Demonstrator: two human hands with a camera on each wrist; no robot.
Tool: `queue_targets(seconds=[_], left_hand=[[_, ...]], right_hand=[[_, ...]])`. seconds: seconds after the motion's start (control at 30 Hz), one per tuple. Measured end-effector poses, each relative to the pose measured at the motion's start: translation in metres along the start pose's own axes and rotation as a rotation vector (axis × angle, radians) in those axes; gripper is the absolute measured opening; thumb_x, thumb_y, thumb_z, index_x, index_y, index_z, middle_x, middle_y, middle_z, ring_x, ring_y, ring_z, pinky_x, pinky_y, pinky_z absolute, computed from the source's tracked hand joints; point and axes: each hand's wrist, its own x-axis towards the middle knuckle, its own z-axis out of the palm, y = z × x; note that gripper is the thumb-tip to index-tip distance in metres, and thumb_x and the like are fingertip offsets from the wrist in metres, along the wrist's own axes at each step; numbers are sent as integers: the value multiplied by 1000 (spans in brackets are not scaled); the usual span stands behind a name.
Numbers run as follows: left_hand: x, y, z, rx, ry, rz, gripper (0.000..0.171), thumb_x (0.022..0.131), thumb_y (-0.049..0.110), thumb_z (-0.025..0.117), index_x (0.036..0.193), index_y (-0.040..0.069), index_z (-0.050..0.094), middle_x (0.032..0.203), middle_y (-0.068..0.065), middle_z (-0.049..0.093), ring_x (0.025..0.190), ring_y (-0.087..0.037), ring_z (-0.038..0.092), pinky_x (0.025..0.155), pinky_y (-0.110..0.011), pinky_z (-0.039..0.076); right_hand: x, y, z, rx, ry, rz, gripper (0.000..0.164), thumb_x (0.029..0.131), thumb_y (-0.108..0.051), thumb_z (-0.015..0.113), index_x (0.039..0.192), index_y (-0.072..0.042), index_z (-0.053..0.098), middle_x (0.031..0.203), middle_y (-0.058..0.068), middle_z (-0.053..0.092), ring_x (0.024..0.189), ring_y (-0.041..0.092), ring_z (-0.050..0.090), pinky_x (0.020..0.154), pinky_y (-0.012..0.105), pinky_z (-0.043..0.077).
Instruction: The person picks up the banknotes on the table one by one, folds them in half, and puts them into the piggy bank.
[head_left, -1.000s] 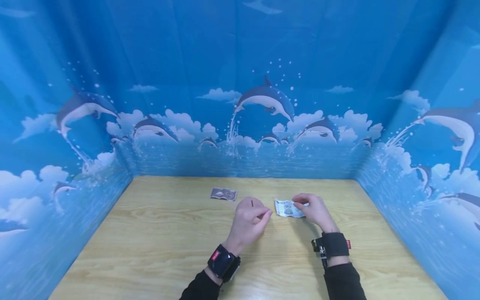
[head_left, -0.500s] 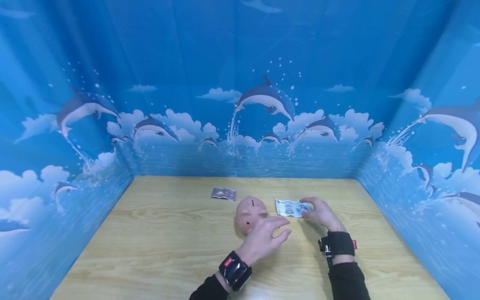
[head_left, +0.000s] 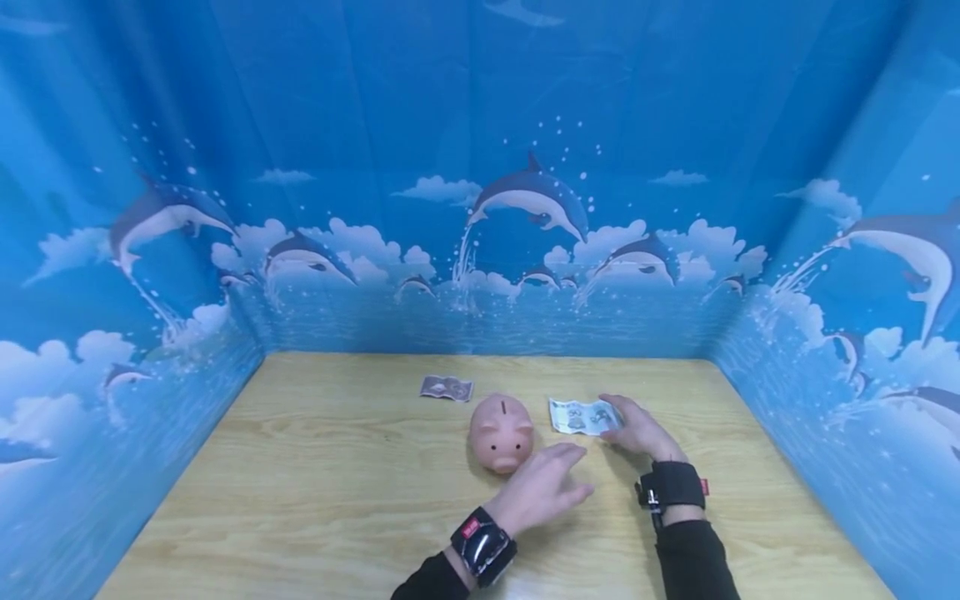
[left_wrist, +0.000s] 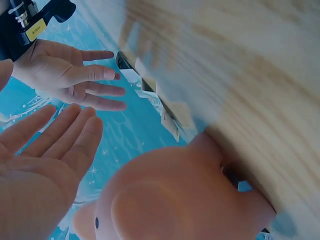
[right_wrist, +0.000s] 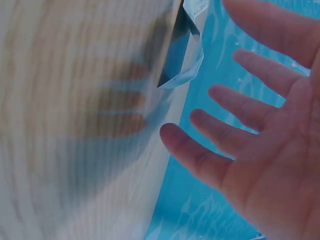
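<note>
A pink piggy bank (head_left: 501, 429) stands upright on the table, its snout toward me and its coin slot on top. In the left wrist view, the piggy bank (left_wrist: 170, 195) looms large beside my left hand (left_wrist: 47, 165). My left hand (head_left: 538, 492), fingers extended and holding nothing, is in front and to the right of it in the head view. A crumpled bluish-white banknote (head_left: 583, 416) lies to the right of the bank. My right hand (head_left: 641, 429) is at the note's right end. Its fingers (right_wrist: 245, 107) are spread in the right wrist view, near the note's raised edge (right_wrist: 192, 65).
A purplish-brown banknote (head_left: 447, 387) lies on the wooden table (head_left: 330, 467), behind and to the left of the bank. Blue curtains (head_left: 360, 167) with dolphins enclose the table at the back and sides.
My left hand has opened from a pinch and moved down and right, uncovering the piggy bank. My right hand has let its fingers spread and shifted slightly right, showing more of the banknote.
</note>
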Motion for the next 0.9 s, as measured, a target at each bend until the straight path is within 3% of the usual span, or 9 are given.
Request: queue_targets(seconds=[0.23,0.53,0.73,0.9], left_hand=[[7,3,2,3,-3,-9,57,95,42,61,142,12,49,143,-9,54,131,-18,53,108,-33,46],[17,6,9,-25,-66,-134,66,93,46,62,146,10,44,150,-13,46,136,-23,47,110,-38,44],[21,4,14,44,-60,-117,67,93,48,62,145,9,45,149,-12,46,135,-22,47,111,-37,43],[21,2,14,22,-67,-123,69,92,47,63,146,9,44,149,-13,46,136,-23,46,112,-38,42]], right_hand=[[1,1,-1,-50,-30,-27,71,83,-7,70,146,3,38,148,38,32,135,56,30,112,68,25],[3,0,0,-153,-85,-38,71,87,-12,69,148,1,35,153,38,20,137,61,20,110,74,20],[4,-4,3,-143,-100,-1,70,87,-14,68,149,-1,36,155,35,18,139,62,13,108,76,17],[6,-2,8,-146,-105,21,70,91,-20,66,150,-2,34,157,33,16,140,61,11,107,78,17]])
